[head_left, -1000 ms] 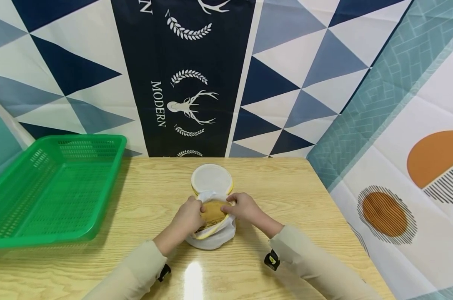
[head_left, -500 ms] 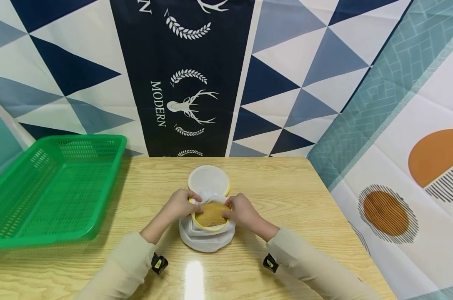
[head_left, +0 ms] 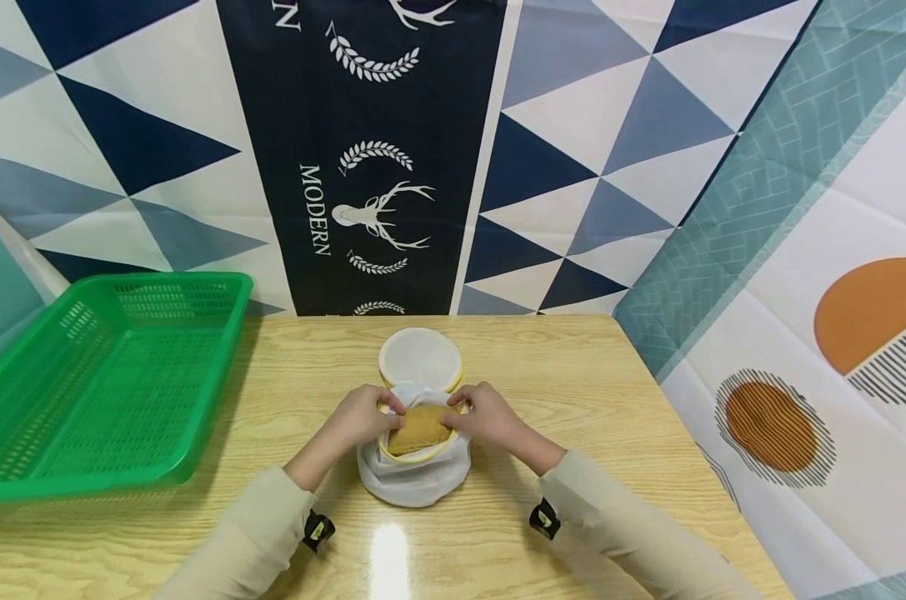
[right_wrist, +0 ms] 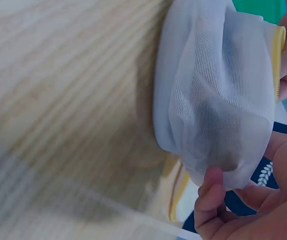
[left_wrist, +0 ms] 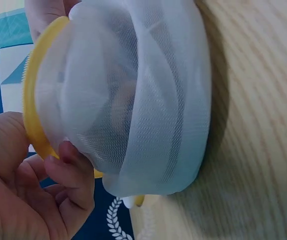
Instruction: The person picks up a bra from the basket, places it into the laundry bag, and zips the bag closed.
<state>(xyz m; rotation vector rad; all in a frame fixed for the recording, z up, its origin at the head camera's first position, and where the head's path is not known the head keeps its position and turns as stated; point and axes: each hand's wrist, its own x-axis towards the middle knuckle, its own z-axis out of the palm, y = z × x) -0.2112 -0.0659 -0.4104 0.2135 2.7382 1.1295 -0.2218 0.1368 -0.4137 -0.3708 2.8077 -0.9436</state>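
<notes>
A white mesh laundry bag [head_left: 415, 487] with a yellow zipper edge [head_left: 417, 458] stands on the table, its round lid [head_left: 420, 358] folded back behind it. Inside the opening lies a tan-yellow, soft-looking item [head_left: 421, 429]; its kind is unclear. My left hand [head_left: 362, 414] pinches the bag's left rim, thumb inside the opening. In the left wrist view, the left fingers [left_wrist: 68, 172] lie against the mesh below the yellow edge. My right hand [head_left: 486, 417] pinches the right rim, thumb by the tan item. Right fingers [right_wrist: 211, 197] touch the mesh from outside.
A green plastic basket [head_left: 115, 392] with perforated sides stands at the left of the wooden table [head_left: 565, 367]. Patterned cloth [head_left: 377, 167] hangs behind the table's back edge, and more cloth hangs at the right. A black wrist camera [head_left: 318, 531] sits under the left sleeve.
My left hand has shifted left, from over the tan item to the bag's left rim. The opening has spread rounder and shows more of the item. The right hand stays nearly in place.
</notes>
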